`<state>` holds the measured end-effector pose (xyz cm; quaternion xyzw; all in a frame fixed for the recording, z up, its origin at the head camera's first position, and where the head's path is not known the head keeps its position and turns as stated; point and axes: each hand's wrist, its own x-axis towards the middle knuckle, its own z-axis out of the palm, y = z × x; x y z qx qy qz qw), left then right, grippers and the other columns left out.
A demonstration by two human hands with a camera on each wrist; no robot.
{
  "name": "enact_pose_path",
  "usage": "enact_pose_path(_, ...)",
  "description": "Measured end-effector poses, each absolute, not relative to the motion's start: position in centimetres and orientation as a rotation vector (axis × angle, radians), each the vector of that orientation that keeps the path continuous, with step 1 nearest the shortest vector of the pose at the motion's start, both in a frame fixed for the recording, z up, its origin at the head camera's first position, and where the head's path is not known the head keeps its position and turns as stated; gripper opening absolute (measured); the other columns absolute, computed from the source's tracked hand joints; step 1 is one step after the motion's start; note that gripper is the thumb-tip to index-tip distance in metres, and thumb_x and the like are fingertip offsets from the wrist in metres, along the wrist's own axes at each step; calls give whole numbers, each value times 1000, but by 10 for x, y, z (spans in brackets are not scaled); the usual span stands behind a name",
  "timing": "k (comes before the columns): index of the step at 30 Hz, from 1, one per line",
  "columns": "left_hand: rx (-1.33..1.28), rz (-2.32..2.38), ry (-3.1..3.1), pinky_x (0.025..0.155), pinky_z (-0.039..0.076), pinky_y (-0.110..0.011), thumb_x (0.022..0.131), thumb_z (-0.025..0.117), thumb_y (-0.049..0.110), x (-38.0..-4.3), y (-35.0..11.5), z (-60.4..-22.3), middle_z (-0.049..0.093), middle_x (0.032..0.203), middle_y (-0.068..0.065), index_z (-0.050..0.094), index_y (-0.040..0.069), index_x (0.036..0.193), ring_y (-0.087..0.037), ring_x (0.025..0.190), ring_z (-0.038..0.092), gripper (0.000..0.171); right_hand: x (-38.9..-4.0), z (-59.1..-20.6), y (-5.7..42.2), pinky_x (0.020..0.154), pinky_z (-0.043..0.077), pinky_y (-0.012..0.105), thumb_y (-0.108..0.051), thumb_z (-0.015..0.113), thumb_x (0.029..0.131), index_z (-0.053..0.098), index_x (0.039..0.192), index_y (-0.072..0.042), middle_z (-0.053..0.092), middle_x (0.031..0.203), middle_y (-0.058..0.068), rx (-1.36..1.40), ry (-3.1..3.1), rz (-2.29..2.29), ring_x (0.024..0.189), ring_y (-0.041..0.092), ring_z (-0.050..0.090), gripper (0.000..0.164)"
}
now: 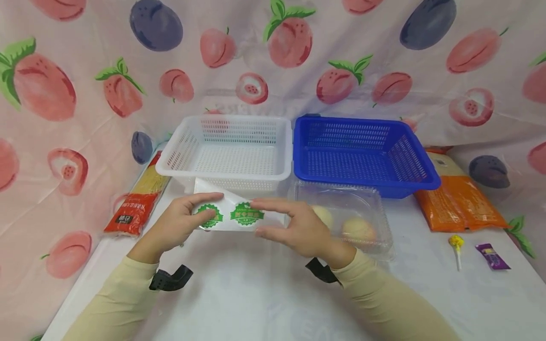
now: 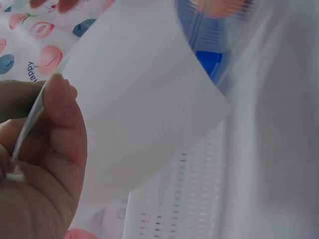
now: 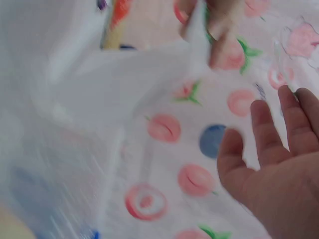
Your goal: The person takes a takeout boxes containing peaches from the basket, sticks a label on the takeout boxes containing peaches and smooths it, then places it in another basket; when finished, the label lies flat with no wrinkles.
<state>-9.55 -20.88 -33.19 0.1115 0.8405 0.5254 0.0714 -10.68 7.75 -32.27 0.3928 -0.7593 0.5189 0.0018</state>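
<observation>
A white strip of sticker paper [image 1: 271, 219] with round green labels is held up over the table, in front of the white basket. My left hand [image 1: 177, 225] pinches its left end between thumb and fingers. In the left wrist view the thumb [image 2: 62, 107] presses the folded edge, and the plain white back [image 2: 144, 94] spreads out beyond it. At the strip's right part is my right hand [image 1: 307, 229], thumb and forefinger apart. The right wrist view shows that hand's fingers [image 3: 266, 132] extended, with nothing gripped between them.
Behind the hands stand a white basket [image 1: 170, 169] and a blue basket [image 1: 367, 182]. A clear plastic box [image 1: 386, 227] with pale round fruits is beside my right wrist. A red noodle-like packet [image 1: 134, 208] lies left; an orange bag [image 1: 462, 208], lollipop [image 1: 456, 242] and purple sweet [image 1: 492, 256] lie right.
</observation>
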Motion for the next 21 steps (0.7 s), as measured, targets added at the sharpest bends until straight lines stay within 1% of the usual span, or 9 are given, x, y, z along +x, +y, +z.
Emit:
enact_pose_path(2, 302, 1565, 2539, 75, 57, -28, 98, 64, 11, -96, -211, -332, 64, 119, -19, 58, -1, 138, -23, 94, 65, 42, -108, -316, 84, 92, 53, 38, 0, 79, 83, 69, 123, 2, 68, 124, 11, 1192, -2338, 1705, 108, 19, 65, 41)
enact_pose_path(4, 291, 1550, 2559, 74, 57, -28, 98, 64, 12, -95, -213, -332, 63, 121, -19, 59, 0, 137, -25, 95, 64, 41, -111, -312, 92, 83, 56, 34, 6, 77, 83, 69, 119, 6, 69, 118, 14, 1167, -2305, 1757, 97, 19, 66, 37)
enact_pose_path(7, 277, 1500, 2592, 55, 53, -28, 98, 64, 14, -94, -216, -333, 65, 116, -17, 61, 3, 136, -27, 85, 62, 40, -113, -309, 108, 73, 56, 27, 13, 74, 82, 67, 116, 10, 67, 111, 17, 1110, -2279, 1859, 85, 17, 63, 35)
enact_pose_path(9, 263, 1464, 2607, 45, 47, -28, 98, 64, 16, -93, -220, -333, 65, 113, -15, 62, 5, 136, -28, 79, 59, 40, -114, -306, 121, 70, 54, 23, 14, 74, 81, 67, 115, 10, 67, 110, 16, 1049, -2300, 1879, 83, 15, 62, 35)
enact_pose_path(11, 248, 1439, 2605, 39, 41, -29, 98, 63, 16, -93, -223, -335, 64, 113, -15, 61, 7, 137, -29, 76, 57, 41, -116, -305, 136, 69, 52, 21, 13, 74, 81, 68, 115, 9, 67, 110, 14, 974, -2328, 1878, 82, 14, 61, 34)
enact_pose_path(13, 234, 1437, 2592, 40, 41, -29, 97, 63, 16, -94, -225, -338, 63, 115, -16, 59, 7, 139, -28, 77, 56, 43, -118, -303, 149, 68, 50, 19, 12, 74, 82, 69, 115, 7, 67, 110, 11, 898, -2368, 1826, 82, 13, 59, 34)
enact_pose_path(18, 211, 1444, 2557, 44, 44, -33, 97, 63, 14, -98, -232, -346, 57, 122, -18, 54, 9, 144, -28, 78, 55, 49, -121, -296, 176, 72, 54, 19, 10, 74, 84, 68, 116, 6, 67, 110, 13, 787, -2432, 1701, 83, 13, 62, 34)
enact_pose_path(20, 200, 1425, 2546, 49, 47, -33, 97, 62, 14, -99, -233, -350, 55, 124, -18, 53, 10, 145, -28, 82, 55, 50, -123, -293, 184, 74, 55, 20, 9, 74, 85, 68, 118, 5, 67, 111, 15, 752, -2458, 1666, 85, 13, 63, 34)
enact_pose_path(21, 194, 1407, 2543, 56, 49, -33, 97, 62, 14, -100, -234, -351, 54, 126, -17, 53, 10, 146, -28, 86, 55, 50, -123, -292, 187, 74, 55, 19, 7, 73, 86, 67, 119, 4, 67, 111, 16, 729, -2476, 1645, 84, 13, 63, 34)
